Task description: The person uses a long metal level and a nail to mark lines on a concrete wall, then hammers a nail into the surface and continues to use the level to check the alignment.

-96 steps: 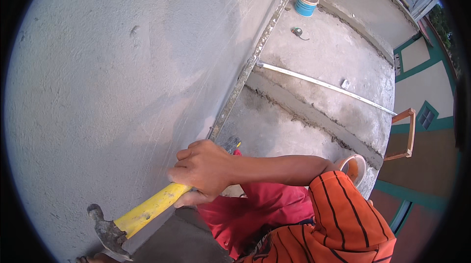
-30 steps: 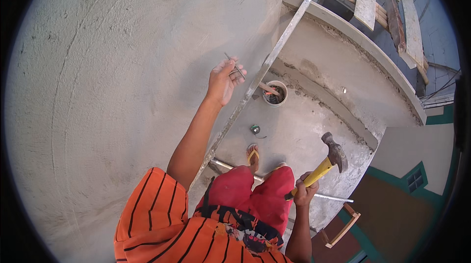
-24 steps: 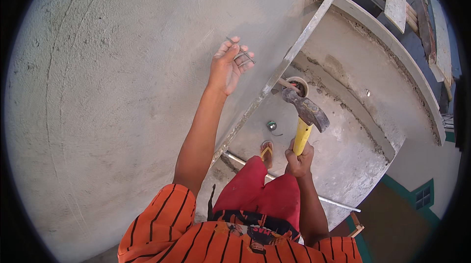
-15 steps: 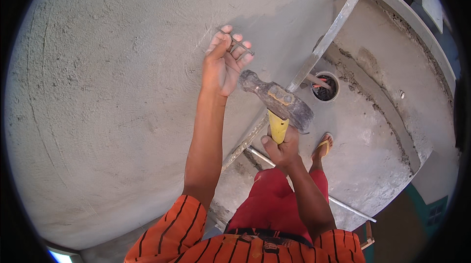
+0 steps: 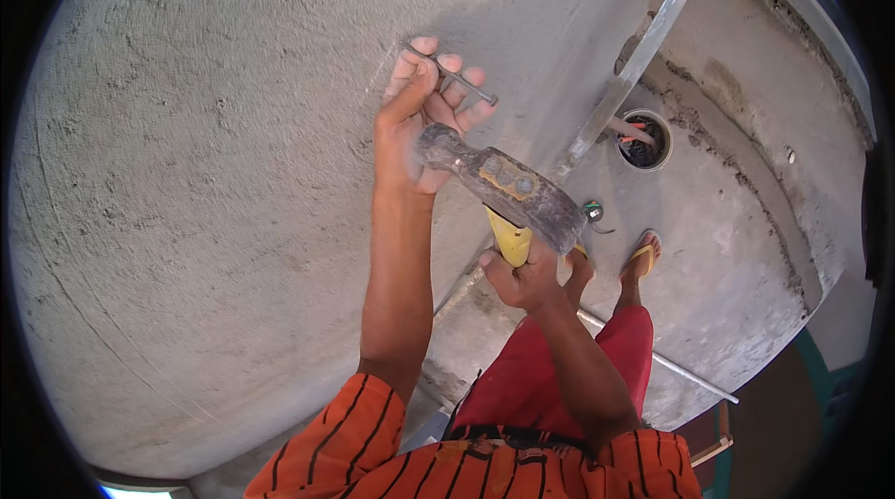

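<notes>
Yellow-handled hammer fills the clenched right hand, left hand pinching a nail, wall spreading wide leftward.

The left forearm is standing nearly upright in view, and the left hand is showing its palm, its thumb pressing inward in a pinch while the other fingers are pointing upward, slightly spread and half-curled. The right forearm is slanting up and leftward; set lower, the right hand is gripping, its own thumb pointing the same way. Both feet are standing slightly apart.
</notes>
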Tool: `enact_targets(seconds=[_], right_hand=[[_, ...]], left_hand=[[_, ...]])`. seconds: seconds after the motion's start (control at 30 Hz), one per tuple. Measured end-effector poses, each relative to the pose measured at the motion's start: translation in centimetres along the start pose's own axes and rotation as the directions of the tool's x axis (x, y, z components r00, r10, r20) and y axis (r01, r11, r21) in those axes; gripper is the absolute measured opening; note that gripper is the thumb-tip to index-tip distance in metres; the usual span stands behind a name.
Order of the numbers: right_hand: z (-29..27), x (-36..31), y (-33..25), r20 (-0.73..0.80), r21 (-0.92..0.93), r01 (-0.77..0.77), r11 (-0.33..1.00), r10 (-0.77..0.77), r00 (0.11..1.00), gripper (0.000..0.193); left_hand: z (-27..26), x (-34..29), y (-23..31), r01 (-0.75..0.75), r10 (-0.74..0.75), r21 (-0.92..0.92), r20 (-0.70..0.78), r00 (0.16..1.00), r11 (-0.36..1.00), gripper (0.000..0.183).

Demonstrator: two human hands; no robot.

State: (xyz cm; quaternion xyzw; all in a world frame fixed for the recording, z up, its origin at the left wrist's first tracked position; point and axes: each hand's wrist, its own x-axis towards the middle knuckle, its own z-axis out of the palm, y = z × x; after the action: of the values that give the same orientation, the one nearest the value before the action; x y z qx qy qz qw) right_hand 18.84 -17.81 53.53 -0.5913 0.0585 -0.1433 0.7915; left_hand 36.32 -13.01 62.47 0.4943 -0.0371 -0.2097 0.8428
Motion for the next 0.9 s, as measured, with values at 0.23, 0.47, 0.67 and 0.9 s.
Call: enact_targets(seconds=[0.23, 0.47, 0.67, 0.9], right_hand=[[0.0, 0.9, 0.2, -0.026, -0.005, 0.043, 0.999, -0.043, 0.999, 0.019], [-0.1, 1.1, -0.1, -0.027, 0.047, -0.049, 0.998, 0.050, 0.998, 0.019], [-0.1, 1.1, 0.2, -0.049, 0.048, -0.075, 0.996, 0.078, 0.996, 0.018], [-0.2, 1.5, 0.0, -0.048, 0.010, -0.033, 0.999, 0.034, 0.998, 0.019]], left_hand=[[0.2, 0.1, 0.3, 0.040, -0.040, -0.018, -0.001, 0.999, 0.999, 0.018], [0.5, 0.2, 0.3, 0.043, -0.043, -0.032, -0.009, 0.999, 0.999, 0.018], [0.5, 0.4, 0.4, 0.048, -0.047, -0.021, 0.025, 0.999, 0.999, 0.016], [0.5, 0.4, 0.6, 0.056, -0.055, -0.021, 0.039, 0.998, 0.998, 0.015]])
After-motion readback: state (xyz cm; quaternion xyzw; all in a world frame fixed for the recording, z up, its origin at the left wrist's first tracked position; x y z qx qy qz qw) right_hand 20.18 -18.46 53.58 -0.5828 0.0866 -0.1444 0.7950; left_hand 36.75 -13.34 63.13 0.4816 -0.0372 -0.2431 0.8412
